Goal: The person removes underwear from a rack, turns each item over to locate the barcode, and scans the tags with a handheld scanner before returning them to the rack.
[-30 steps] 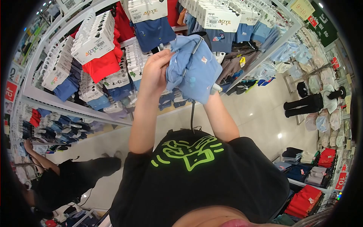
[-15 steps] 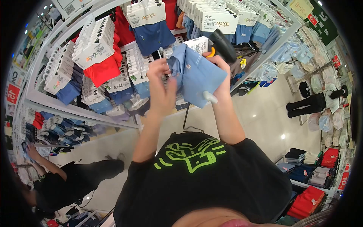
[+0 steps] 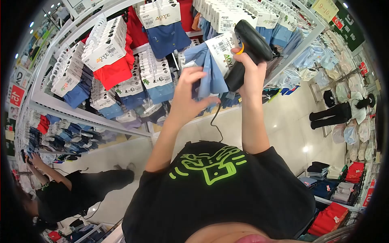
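White rack (image 3: 60,107) with blue and red garments (image 3: 168,40) on hangers (image 3: 98,30) with white cards (image 3: 106,52)

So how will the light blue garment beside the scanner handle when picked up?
The light blue garment should be floppy: its cloth falls in loose folds and would likely sag below the grip. The white card at one end looks flat, so probably stiffer. Cloth that thin-looking is likely light.

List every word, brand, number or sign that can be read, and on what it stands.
"AOYE": white cardboard header cards on hanging clothes
"15": red rectangular sign, far left
"9~10": pale yellow sign, top right
"6": small red tag beside it
"10": red sign, right edge

Small card print and green board lettering: unreadable.
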Available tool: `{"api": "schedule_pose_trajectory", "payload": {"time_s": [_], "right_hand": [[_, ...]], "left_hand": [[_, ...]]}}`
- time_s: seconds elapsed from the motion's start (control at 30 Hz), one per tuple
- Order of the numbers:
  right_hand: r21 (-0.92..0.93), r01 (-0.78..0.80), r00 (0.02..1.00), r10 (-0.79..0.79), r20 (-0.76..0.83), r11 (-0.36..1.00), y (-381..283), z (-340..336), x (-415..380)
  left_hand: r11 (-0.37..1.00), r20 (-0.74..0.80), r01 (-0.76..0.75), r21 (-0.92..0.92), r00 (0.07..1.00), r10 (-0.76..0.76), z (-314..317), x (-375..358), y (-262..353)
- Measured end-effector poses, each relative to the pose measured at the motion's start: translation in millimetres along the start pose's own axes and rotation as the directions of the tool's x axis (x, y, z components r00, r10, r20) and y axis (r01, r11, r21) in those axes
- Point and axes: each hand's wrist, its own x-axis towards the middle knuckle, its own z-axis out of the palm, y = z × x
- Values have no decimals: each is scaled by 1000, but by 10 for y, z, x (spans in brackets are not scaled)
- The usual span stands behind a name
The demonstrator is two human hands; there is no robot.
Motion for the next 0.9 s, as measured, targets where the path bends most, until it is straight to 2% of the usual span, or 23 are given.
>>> {"api": "schedule_pose_trajectory", "payload": {"time_s": [0.07, 0.2, 0.27, 0.3, 0.37, 0.4, 0.47, 0.5, 0.57, 0.6, 0.7, 0.83, 0.9], "right_hand": [[4, -94, 995, 94, -22, 996, 19, -36, 29], [80, -92, 994, 96, -49, 993, 57, -48, 40], [81, -93, 995, 96, -31, 992, 73, -60, 41], [81, -92, 995, 95, -30, 992, 79, -77, 41], [20, -118, 991, 116, 63, 993, 90, -122, 21], [35, -120, 988, 116, 100, 992, 102, -124, -2], [43, -87, 981, 78, 179, 995, 145, -96, -78], [-10, -29, 980, 31, 197, 1000, 182, -72, -127], [-139, -7, 969, 41, 243, 990, 171, -35, -232], [-180, 104, 964, -55, 260, 978, 213, -20, -247], [-152, 113, 918, -45, 393, 982, 194, -38, -280], [-150, 60, 900, 11, 436, 987, 105, -53, -311], [-42, 35, 896, -13, 444, 998, 105, -77, -306]], "left_hand": [[926, 172, -209, 315, 972, 161, -9, 10, -46], [917, 105, -193, 349, 981, 166, 61, -32, -137], [952, -67, 153, 266, 988, -140, 67, -61, -116], [952, -67, 153, 265, 988, -140, 61, -35, -89], [964, -173, 266, 24, 950, -258, 19, 40, -22], [947, -171, 294, -128, 934, -313, -1, 53, -60], [938, -188, 308, -162, 923, -336, 11, 78, -29], [925, -197, 325, -195, 911, -362, 18, 95, 5], [934, -221, 311, -176, 912, -346, 34, 110, 75], [942, -237, 298, -157, 914, -328, 39, 121, 110], [967, -274, 241, -84, 927, -255, 36, 146, 213], [978, -259, 191, -88, 943, -208, 26, 163, 372], [963, -179, 170, -208, 962, -208, 23, 174, 479]]}}
